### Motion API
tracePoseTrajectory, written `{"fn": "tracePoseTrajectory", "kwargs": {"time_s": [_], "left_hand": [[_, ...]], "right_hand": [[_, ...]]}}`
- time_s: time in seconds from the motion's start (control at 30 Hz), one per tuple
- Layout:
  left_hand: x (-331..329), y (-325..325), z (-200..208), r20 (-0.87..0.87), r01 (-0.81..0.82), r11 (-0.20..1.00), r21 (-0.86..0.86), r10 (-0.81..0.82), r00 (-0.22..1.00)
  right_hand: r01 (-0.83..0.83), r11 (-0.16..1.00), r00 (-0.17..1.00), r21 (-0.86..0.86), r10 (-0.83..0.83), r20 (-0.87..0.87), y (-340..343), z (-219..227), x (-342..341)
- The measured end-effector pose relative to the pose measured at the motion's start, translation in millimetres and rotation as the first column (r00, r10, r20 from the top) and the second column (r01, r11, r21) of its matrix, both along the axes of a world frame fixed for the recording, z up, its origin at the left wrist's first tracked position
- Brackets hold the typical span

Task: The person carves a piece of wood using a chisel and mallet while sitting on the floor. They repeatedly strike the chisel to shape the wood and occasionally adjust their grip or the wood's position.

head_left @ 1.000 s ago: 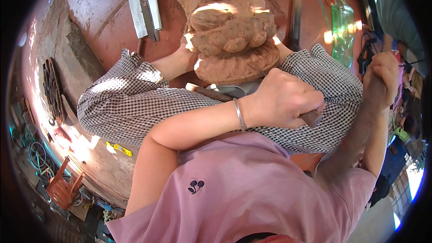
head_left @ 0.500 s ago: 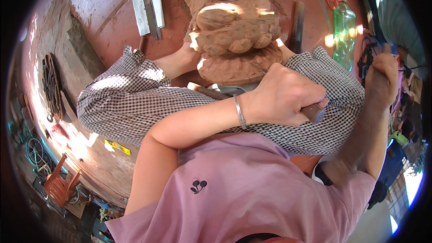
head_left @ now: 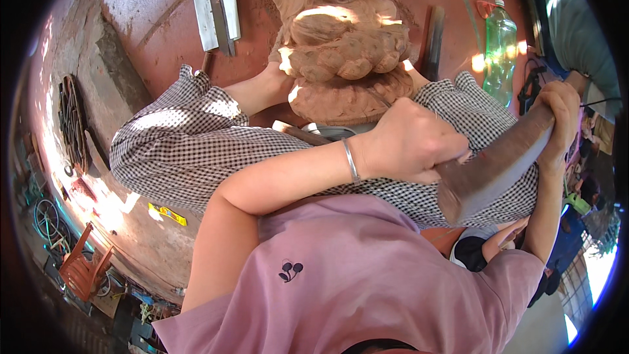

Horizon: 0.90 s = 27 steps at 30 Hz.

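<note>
The left arm bends sharply at the elbow, and its forearm crosses in front of the torso toward the person's right, a metal bracelet (head_left: 351,160) at the wrist. The left hand (head_left: 419,141) is a closed fist, knuckles up, wrapped around the handle of a chisel (head_left: 382,99) whose thin shank slants toward the lower tier of a reddish-brown carved wooden figure (head_left: 347,52). That figure is between the person's bare feet, on the red floor (head_left: 154,10), just beyond the checked trousers (head_left: 170,157).

The right forearm rises along the right side, and the right hand (head_left: 557,115) grips a dark wooden mallet (head_left: 504,160) near its narrow end. The mallet slopes down toward the left, its thick end at the chisel's butt; whether the two touch cannot be told.

A green plastic bottle (head_left: 500,59) stands right of the figure, and white paper (head_left: 204,19) lies to its left, under a flat metal strip (head_left: 219,23).
</note>
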<state>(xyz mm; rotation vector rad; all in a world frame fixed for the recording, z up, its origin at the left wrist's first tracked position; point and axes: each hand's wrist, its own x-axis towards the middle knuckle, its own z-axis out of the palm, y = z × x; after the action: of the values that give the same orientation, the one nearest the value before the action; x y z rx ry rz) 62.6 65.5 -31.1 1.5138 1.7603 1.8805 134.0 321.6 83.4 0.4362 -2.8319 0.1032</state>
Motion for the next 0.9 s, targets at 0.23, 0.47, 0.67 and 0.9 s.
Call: {"fn": "tracePoseTrajectory", "kwargs": {"time_s": [0.23, 0.47, 0.67, 0.9], "left_hand": [[11, 1, 10, 0.013, -0.042, 0.996, 0.074, 0.041, 0.999], [7, 5, 12, 0.077, -0.082, 0.995, 0.054, 0.078, 0.994], [8, 2, 9, 0.037, -0.114, 0.993, 0.020, 0.113, 0.993], [9, 1, 7, 0.045, -0.046, 0.998, 0.048, 0.044, 0.998]], "right_hand": [[0.078, 0.979, 0.994, -0.190, -0.091, -0.063, 3, -13, 9], [0.015, 0.996, 1.000, -0.084, -0.015, 0.003, 3, 3, 3], [-0.060, 0.966, 0.996, -0.251, 0.042, -0.078, 11, -28, 6], [-0.123, 0.969, 0.988, -0.212, 0.100, -0.118, 7, -21, 6]]}}
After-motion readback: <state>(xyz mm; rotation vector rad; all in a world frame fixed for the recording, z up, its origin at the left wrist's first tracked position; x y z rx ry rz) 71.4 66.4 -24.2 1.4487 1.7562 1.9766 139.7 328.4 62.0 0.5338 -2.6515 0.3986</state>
